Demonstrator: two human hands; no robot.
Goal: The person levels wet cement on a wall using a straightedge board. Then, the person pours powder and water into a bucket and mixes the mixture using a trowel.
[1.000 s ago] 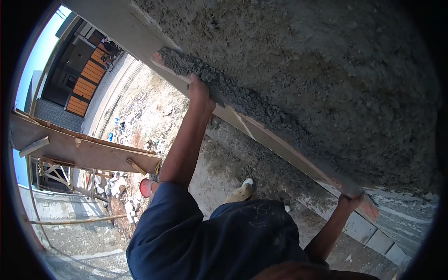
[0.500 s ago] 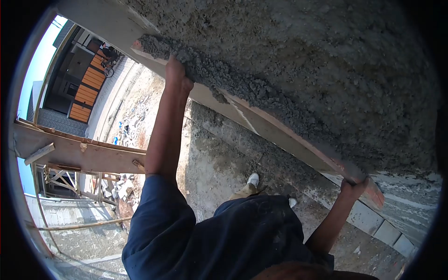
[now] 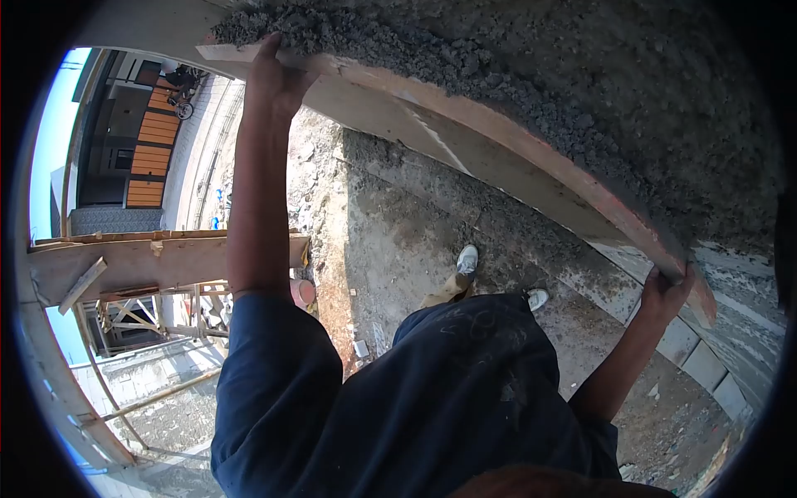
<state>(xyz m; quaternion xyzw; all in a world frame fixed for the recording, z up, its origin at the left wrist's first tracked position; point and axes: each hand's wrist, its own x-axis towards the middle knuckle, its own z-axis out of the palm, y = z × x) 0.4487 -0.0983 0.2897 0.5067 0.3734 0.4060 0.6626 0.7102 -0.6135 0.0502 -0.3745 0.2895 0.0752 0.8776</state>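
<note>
A long wooden screed board [image 3: 498, 116] slants across the wall from upper left to lower right, curved by the lens. Wet grey mortar [image 3: 465, 66] is heaped along its upper edge, against the rough plastered wall [image 3: 647, 75]. My left hand [image 3: 276, 83] grips the board near its upper-left end, arm stretched up. Near the lower-right end, my right hand [image 3: 667, 295] is closed around the same board. Parts of the fingers on both hands are hidden behind the wood.
Below the board runs a smoother wall strip [image 3: 398, 124]. My shoes [image 3: 467, 260] stand on a dirty concrete floor [image 3: 398, 224]. At left are a beam [image 3: 183, 257], wooden props and a bamboo pole [image 3: 158, 394]. A reddish bucket [image 3: 303, 292] sits by my left arm. Beyond are orange doors [image 3: 154, 137] and a bicycle [image 3: 181, 104].
The board has moved up the wall at its left end, with both hands still on it. In view, my left hand sits higher and further left; my right hand is further right and slightly higher.
</note>
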